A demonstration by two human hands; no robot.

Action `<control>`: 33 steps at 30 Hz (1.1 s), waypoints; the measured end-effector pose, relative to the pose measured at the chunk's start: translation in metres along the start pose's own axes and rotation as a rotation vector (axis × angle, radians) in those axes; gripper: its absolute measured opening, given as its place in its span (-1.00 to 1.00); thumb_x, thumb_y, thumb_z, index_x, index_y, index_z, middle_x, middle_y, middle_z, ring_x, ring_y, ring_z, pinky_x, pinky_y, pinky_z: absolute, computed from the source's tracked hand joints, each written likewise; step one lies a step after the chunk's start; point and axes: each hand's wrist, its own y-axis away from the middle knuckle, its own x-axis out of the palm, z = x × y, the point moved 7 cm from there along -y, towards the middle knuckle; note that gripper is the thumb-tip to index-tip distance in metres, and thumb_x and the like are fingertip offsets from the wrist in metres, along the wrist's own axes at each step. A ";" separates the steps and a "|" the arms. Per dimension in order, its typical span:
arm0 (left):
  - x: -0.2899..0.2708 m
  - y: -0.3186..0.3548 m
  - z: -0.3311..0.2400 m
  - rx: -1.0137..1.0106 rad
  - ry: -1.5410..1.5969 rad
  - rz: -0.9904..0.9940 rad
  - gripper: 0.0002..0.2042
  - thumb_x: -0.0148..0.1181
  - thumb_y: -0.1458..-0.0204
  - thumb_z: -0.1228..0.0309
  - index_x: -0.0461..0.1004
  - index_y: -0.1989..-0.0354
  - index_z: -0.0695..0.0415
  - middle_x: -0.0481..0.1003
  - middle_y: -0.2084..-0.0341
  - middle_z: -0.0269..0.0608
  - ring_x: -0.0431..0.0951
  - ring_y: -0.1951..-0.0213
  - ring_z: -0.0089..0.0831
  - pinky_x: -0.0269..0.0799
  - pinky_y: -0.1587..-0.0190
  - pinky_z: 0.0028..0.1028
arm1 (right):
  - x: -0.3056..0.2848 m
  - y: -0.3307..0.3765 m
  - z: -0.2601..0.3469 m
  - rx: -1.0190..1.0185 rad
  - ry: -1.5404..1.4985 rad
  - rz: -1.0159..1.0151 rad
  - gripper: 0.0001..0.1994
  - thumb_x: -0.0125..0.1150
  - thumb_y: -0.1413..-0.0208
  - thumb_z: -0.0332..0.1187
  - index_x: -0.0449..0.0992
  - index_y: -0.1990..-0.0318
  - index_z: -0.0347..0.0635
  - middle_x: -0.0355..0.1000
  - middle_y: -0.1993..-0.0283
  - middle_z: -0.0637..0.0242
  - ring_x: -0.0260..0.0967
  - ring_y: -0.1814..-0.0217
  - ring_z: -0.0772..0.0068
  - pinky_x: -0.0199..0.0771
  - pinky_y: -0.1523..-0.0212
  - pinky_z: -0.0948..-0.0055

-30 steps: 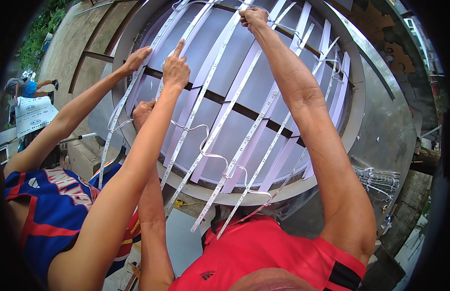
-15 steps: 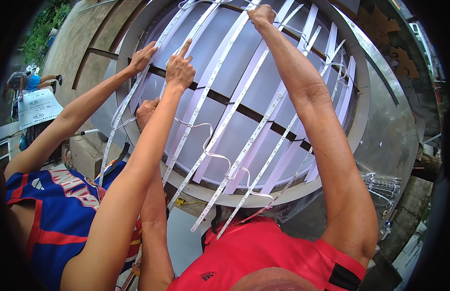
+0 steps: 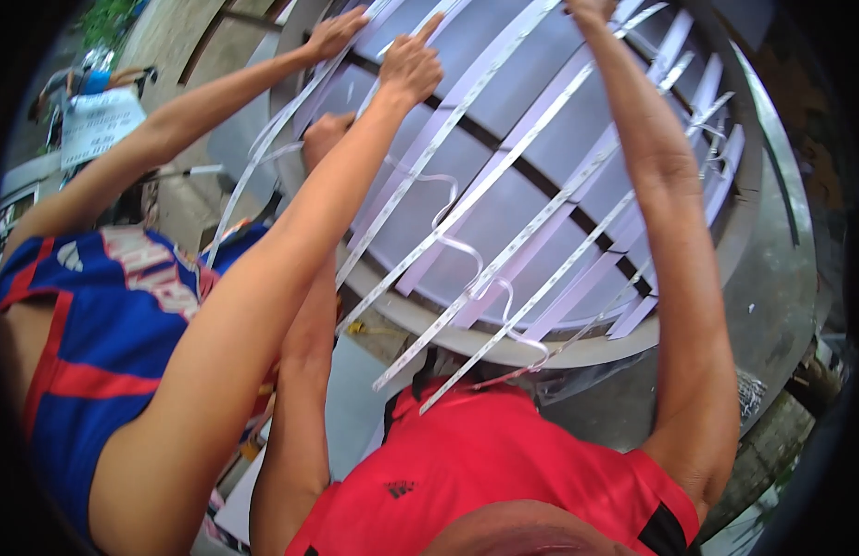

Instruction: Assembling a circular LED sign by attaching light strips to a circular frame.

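A large round sign frame [image 3: 587,357] holds pale panels crossed by several white LED strips [image 3: 457,221]. My left hand [image 3: 326,137] is closed at the frame's left side, apparently round an LED strip; a co-worker's forearm and the curled fingers hide part of the grip. My right hand [image 3: 592,7] is at the top edge of the picture, over the upper strips. Its fingers look bent, but the picture's edge cuts them off and what they hold cannot be made out. White loops of strip [image 3: 457,243] join the strips' near ends, which overhang the rim.
Beside me on the left is a co-worker in a blue jersey [image 3: 105,343]. One co-worker hand [image 3: 337,35] rests on the leftmost strip, the other [image 3: 413,67] points along its neighbour. Farther left are a printed sheet [image 3: 101,125] and another person [image 3: 87,82]. A wire bundle [image 3: 750,394] lies right.
The whole view has shifted, so the frame, strips and hands now sit higher and farther right. My right hand has partly left the picture at the top. The hands' positions on the frame look much the same.
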 end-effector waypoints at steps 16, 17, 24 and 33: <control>-0.018 0.005 -0.004 0.109 -0.092 0.114 -0.78 0.15 -0.07 0.29 0.77 0.42 -0.18 0.73 0.35 -0.39 0.67 0.05 -0.45 0.46 -0.04 -0.26 | -0.022 0.004 0.010 0.042 -0.101 -0.104 -0.77 0.53 -0.04 -0.34 0.58 0.39 -0.29 0.57 0.55 0.22 0.53 0.62 0.40 0.51 0.64 0.37; -0.027 0.006 -0.005 0.123 -0.112 -0.008 -0.78 0.14 -0.07 0.29 0.77 0.42 -0.20 0.73 0.35 -0.41 0.67 0.05 -0.48 0.46 -0.06 -0.26 | -0.020 0.003 0.011 0.039 -0.102 -0.089 -0.77 0.52 -0.04 -0.34 0.58 0.39 -0.29 0.58 0.54 0.22 0.53 0.62 0.40 0.51 0.65 0.37; -0.027 0.005 -0.003 0.114 -0.067 0.083 -0.76 0.12 -0.11 0.28 0.78 0.37 -0.22 0.73 0.34 -0.42 0.67 0.05 -0.43 0.36 -0.20 -0.27 | -0.019 -0.002 0.015 0.032 -0.099 -0.061 -0.78 0.50 -0.07 -0.34 0.58 0.33 -0.29 0.59 0.52 0.22 0.54 0.61 0.41 0.51 0.64 0.39; -0.151 0.227 -0.016 -0.433 0.638 -0.277 -0.79 0.31 -0.08 0.31 0.66 0.15 0.10 0.66 0.25 -0.09 0.64 0.12 -0.12 0.46 -0.02 -0.18 | -0.032 0.017 0.028 0.052 -0.079 -0.062 -0.78 0.49 -0.07 -0.34 0.59 0.28 -0.29 0.60 0.49 0.22 0.55 0.60 0.40 0.52 0.64 0.40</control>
